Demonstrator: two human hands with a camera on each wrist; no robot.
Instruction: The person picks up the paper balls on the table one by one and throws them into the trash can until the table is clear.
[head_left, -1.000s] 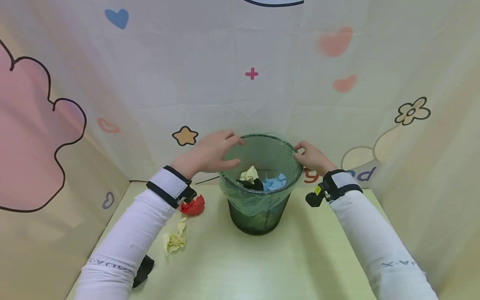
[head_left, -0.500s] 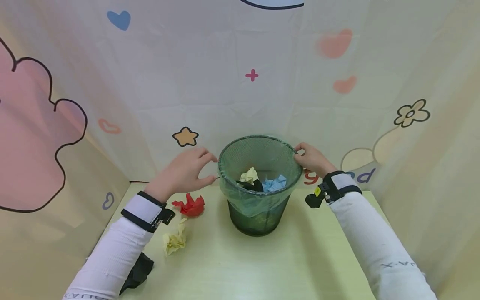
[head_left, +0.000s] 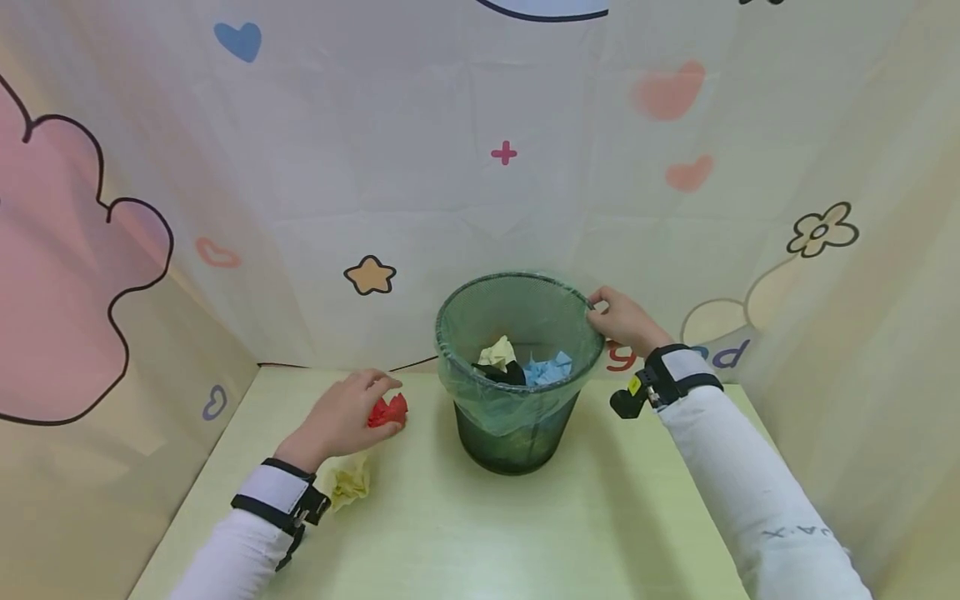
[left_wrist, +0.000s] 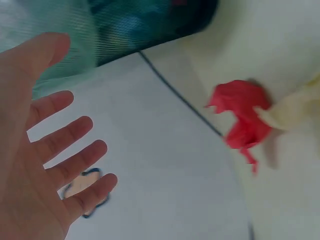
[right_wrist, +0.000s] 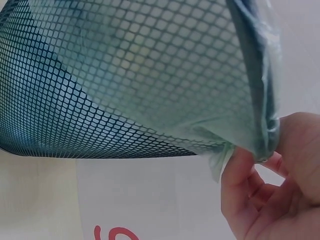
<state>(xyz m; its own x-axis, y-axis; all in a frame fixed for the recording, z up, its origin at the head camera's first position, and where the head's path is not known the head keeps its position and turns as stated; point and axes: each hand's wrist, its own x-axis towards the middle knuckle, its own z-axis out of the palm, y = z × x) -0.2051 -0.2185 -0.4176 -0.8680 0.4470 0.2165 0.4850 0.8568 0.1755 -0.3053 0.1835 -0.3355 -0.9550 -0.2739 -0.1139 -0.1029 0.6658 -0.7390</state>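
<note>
A mesh trash bin (head_left: 517, 433) with a green plastic liner (head_left: 480, 400) over its rim stands on the table. At its right side my right hand (head_left: 628, 321) pinches the rim; in the right wrist view, that hand's fingers (right_wrist: 237, 172) hold the rim and a fold of liner. My left hand (head_left: 345, 421) is low over the table, thumb and fingers apart on either side of a crumpled red paper ball (head_left: 387, 411). In the left wrist view the left hand (left_wrist: 55, 150) has spread fingers, and the red paper (left_wrist: 242, 112) lies apart from it.
Crumpled yellow paper (head_left: 349, 483) lies just in front of the left hand. A black piece (head_left: 291, 550) is mostly hidden by the left wrist. Inside the bin are yellow paper (head_left: 497, 353), blue paper (head_left: 549, 368) and something black (head_left: 510, 375). A printed curtain (head_left: 450, 167) hangs behind.
My left hand has moved from the bin's left rim down and left to the red paper ball. The right hand keeps its hold on the rim.
</note>
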